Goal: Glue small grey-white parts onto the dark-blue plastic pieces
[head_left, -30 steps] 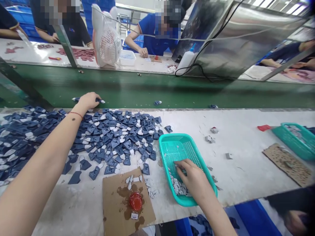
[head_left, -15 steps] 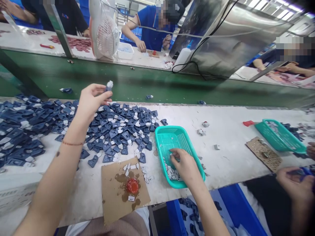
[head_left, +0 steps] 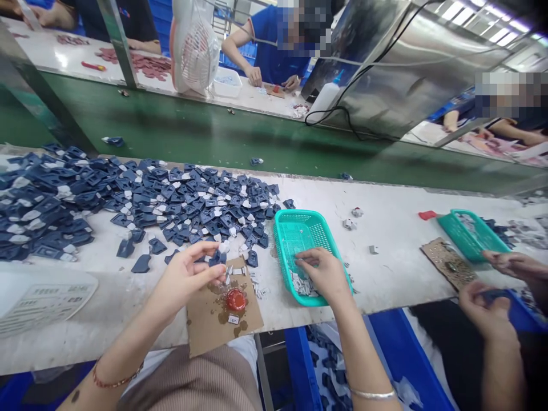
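My left hand [head_left: 194, 271] pinches a dark blue moulded piece with a white tip [head_left: 218, 256] above the cardboard [head_left: 205, 331]. On that cardboard are a red round cap [head_left: 236, 299], wet brown stains and a small white label-like piece [head_left: 233, 319]. My right hand [head_left: 325, 274] reaches into a green plastic basket [head_left: 280, 251], its fingers bent over small grey-white pieces [head_left: 302, 283] at the near end. Whether its fingertips hold one of them is hidden. A large pile of blue pieces [head_left: 205, 200] with white tips lies behind my left hand.
A co-worker's hands [head_left: 488, 308] are at the right, near another green basket [head_left: 449, 228] and a cardboard piece [head_left: 449, 265]. Blue bins [head_left: 389, 342] stand below the table edge. A green belt [head_left: 192, 137] runs behind, with people across it. A white bag [head_left: 38, 297] lies left.
My left hand has come down and toward me from above the pile to the cardboard, still with the blue piece. My right hand stays in the basket. The camera view has shifted slightly.
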`<state>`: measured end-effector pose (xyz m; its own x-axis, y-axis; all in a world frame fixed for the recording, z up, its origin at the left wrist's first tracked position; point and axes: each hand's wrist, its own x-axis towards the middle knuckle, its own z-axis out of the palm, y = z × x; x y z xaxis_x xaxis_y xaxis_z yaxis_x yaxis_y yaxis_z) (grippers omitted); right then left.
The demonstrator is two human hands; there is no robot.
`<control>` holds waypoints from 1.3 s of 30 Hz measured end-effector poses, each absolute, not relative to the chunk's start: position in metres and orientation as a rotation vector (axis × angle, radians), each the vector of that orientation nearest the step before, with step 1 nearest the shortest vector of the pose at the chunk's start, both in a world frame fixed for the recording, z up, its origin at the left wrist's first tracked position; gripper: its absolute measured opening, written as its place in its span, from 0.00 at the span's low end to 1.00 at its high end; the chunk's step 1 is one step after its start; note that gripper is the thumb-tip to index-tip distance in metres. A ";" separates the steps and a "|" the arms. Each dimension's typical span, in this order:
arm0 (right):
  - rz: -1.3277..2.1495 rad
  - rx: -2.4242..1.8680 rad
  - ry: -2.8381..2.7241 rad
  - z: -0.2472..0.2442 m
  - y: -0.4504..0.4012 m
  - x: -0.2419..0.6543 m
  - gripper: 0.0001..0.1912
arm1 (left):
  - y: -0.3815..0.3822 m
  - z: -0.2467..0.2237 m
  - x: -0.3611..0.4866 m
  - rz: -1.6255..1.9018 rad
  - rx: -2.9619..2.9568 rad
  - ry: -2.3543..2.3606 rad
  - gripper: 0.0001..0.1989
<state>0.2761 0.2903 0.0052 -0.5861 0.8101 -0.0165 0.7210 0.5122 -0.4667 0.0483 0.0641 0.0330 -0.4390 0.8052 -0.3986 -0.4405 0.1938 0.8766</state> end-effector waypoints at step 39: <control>0.929 -0.733 -2.649 0.030 0.142 0.226 0.06 | 0.005 0.003 0.089 1.572 0.200 1.260 0.14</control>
